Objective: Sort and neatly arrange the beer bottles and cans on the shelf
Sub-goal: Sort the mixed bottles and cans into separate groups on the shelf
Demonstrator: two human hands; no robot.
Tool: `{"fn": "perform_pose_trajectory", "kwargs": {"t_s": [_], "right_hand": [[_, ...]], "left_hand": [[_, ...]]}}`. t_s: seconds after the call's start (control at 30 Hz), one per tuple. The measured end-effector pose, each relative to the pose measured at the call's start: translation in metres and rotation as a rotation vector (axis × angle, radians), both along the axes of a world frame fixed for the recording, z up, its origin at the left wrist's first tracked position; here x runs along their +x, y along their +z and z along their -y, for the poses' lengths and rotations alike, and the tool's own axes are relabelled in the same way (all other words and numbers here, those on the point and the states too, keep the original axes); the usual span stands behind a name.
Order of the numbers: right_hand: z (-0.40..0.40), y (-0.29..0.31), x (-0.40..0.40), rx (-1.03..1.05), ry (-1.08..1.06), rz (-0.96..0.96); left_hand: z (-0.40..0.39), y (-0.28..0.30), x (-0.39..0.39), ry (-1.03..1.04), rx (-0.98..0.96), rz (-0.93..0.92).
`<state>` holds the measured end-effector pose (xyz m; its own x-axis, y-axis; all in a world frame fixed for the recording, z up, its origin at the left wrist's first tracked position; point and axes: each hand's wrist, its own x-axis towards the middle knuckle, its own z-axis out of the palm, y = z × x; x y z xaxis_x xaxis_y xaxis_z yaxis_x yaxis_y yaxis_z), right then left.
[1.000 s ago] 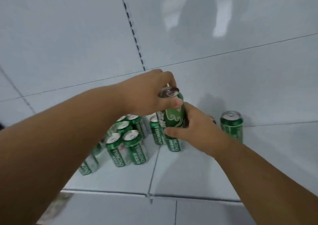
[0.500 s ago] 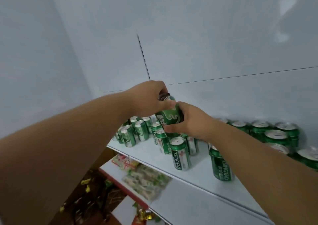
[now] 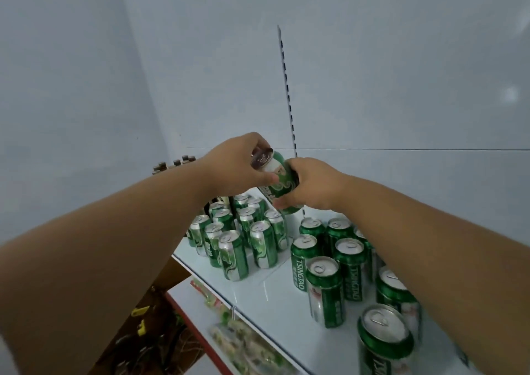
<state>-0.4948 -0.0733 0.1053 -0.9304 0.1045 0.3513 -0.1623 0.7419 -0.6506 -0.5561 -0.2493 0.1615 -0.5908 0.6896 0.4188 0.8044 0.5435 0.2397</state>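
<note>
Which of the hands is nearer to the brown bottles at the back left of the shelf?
Left. The left hand is just right of the brown bottles; the right hand is farther right, across the can.

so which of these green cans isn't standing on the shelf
The tilted can held up in both hands, left hand at its top, right hand round its body. All the others stand upright on the white shelf.

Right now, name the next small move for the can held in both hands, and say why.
Probably lower the held can upright behind the left can cluster. Both the left hand and right hand grip it tilted above the shelf, where bare space shows behind that group.
</note>
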Motion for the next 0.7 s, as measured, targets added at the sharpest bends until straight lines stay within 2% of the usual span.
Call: {"fn": "perform_pose_trajectory", "kwargs": {"t_s": [0.2,0.4,0.6,0.7], "right_hand": [[0.007,-0.022,-0.077,0.076,-0.075,0.08],[0.008,-0.037,-0.151,0.071,-0.283,0.103],[0.005,-0.054,-0.189,0.27,-0.552,0.28],[0.017,-0.076,-0.195,0.274,-0.596,0.398]], "left_hand": [[0.0,-0.02,-0.088,-0.055,-0.053,0.022],[-0.023,-0.032,-0.191,-0.23,-0.075,0.008],[-0.065,-0.055,-0.264,-0.41,-0.193,-0.038],[-0.081,-0.068,-0.283,-0.477,-0.204,-0.051]]}}
